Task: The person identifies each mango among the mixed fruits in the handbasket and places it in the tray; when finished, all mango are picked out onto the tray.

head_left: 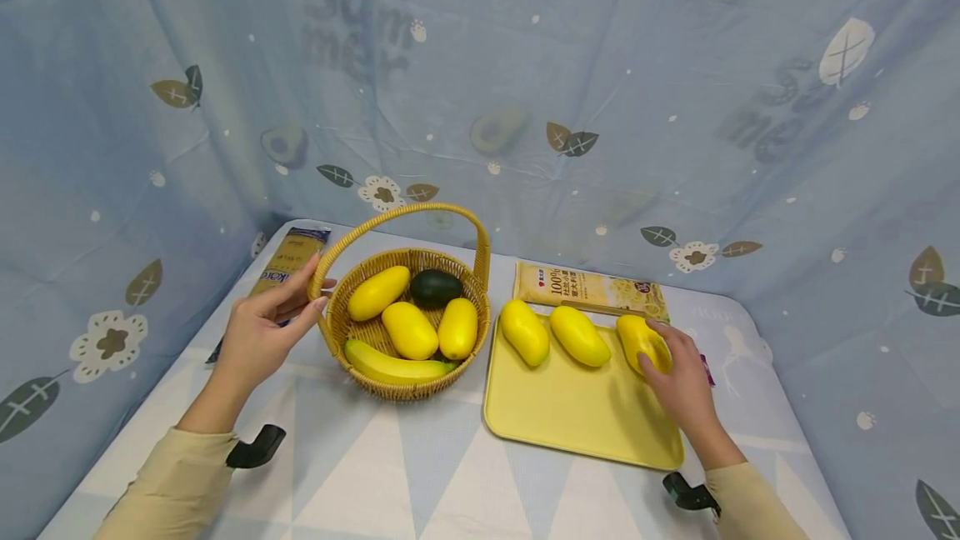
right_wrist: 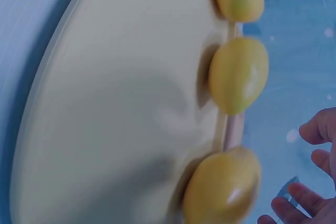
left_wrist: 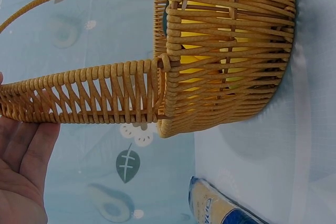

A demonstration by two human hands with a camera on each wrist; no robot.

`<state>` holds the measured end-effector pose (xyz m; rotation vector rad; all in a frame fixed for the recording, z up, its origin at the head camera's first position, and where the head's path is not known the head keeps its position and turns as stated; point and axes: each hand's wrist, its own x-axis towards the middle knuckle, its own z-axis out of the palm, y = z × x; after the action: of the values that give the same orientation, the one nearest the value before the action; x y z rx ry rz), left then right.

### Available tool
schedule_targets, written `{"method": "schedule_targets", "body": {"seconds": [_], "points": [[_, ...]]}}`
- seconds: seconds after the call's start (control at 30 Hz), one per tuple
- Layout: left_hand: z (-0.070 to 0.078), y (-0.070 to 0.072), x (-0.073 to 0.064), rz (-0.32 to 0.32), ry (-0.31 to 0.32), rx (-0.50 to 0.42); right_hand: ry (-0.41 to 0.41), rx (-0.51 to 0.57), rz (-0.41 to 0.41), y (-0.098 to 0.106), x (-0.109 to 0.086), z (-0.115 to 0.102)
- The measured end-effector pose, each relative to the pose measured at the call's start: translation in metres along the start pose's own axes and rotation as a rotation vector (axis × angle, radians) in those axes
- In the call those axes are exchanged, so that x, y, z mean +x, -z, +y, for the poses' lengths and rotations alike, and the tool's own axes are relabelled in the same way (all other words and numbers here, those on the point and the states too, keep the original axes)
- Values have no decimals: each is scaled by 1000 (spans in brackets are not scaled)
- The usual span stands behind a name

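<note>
A wicker basket [head_left: 405, 390] holds several yellow mangoes [head_left: 408, 330], a dark green avocado [head_left: 436, 287] and a banana [head_left: 395, 366]. My left hand [head_left: 258, 327] pinches the left side of its arched handle [left_wrist: 79, 95] between thumb and fingers. To the right lies a yellow tray [head_left: 577, 415] with three mangoes along its far edge: the left one [head_left: 524, 332], the middle one [head_left: 580, 336] and the right one [head_left: 637, 342]. Over the right mango hovers my right hand [head_left: 681, 373], fingers apart. In the right wrist view, a gap shows between those fingers [right_wrist: 302, 200] and the nearest mango [right_wrist: 223, 187].
Behind the tray lies a yellow pasta packet [head_left: 592, 288]. Another packet [head_left: 288, 265], blue and gold, is partly hidden behind my left hand. A small purple item [head_left: 707, 370] peeks out beside my right hand. Patterned blue curtains [head_left: 480, 107] surround the table.
</note>
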<state>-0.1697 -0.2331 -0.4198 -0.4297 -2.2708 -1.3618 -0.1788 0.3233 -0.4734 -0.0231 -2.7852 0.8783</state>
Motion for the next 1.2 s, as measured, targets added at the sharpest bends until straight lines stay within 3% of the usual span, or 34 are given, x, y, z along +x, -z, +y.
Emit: {"method": "schedule_targets", "body": {"seconds": [0.27, 0.83, 1.2], "points": [[-1, 1, 0, -4, -10, -17, 123, 66, -27, -6, -3, -38], [-5, -1, 0, 14, -70, -27, 271, 196, -237, -37, -9, -124], [-2, 0, 0, 17, -51, -6, 352, 257, -389, -71, -3, -176]]}}
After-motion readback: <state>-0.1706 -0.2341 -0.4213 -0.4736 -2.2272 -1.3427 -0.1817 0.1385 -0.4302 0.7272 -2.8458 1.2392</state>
